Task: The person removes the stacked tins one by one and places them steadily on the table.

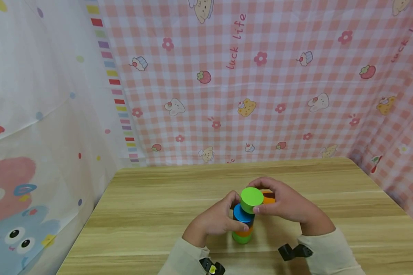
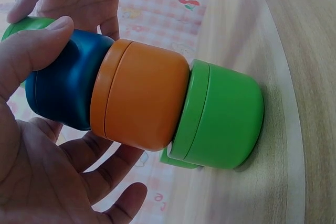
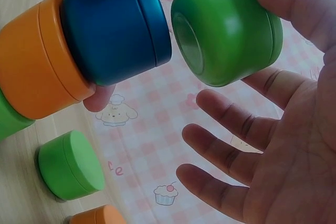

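A stack of small round lidded tins stands upright on the table: a green tin (image 2: 226, 116) at the bottom, an orange tin (image 2: 144, 95) on it, and a blue tin (image 2: 68, 80) on top. My left hand (image 1: 213, 218) grips the blue tin between thumb and fingers. Just above the blue lid, my right hand (image 1: 290, 201) pinches a second green tin (image 1: 252, 196) by its sides. A gap shows between this green tin and the blue one in the right wrist view, and the green tin is slightly tilted there.
Behind the stack, another green tin (image 3: 71, 165) and an orange tin (image 3: 100, 216) stand on the wooden table (image 1: 151, 214). In the head view the right hand partly covers that orange tin. A pink checked cloth (image 1: 227, 95) hangs along the table's back edge.
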{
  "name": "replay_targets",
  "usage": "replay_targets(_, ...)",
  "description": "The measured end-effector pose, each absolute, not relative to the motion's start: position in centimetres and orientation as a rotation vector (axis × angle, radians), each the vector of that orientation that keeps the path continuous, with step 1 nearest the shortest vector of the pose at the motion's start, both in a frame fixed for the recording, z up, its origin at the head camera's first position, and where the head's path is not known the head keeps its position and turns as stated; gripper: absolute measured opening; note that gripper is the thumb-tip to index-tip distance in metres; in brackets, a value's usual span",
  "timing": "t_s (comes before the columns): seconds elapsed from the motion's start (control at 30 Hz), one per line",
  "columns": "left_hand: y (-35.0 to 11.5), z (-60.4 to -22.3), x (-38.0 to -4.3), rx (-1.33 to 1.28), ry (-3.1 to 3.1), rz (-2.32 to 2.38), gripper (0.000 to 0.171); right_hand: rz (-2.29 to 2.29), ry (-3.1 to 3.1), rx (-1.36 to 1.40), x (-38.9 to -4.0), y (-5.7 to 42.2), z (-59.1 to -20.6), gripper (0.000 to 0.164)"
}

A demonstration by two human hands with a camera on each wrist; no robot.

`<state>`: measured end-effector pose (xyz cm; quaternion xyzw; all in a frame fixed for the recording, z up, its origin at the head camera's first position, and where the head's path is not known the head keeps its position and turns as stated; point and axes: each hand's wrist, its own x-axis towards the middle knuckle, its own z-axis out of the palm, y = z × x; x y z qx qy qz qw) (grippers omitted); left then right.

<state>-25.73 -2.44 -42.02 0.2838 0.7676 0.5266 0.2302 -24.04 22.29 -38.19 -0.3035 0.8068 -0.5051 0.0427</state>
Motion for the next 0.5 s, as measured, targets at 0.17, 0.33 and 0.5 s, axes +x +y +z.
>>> replay_targets(0.17, -2.44, -42.02, -25.69, 0.776, 2.110, 1.452, 0.050, -1.549, 2.460, -0.917, -24.06, 22.38, -38.17, 0.043)
replay_targets(0.33, -2.44, -42.04, -25.71, 0.774, 2.111, 1.451, 0.050, -1.547, 2.463, -0.925, -24.06, 22.38, -38.22, 0.042)
replay_targets(0.5, -2.45, -42.06, -25.71, 0.773, 2.121, 1.442, 0.050, -1.554, 2.467, -0.933, -24.07, 22.39, -38.22, 0.041)
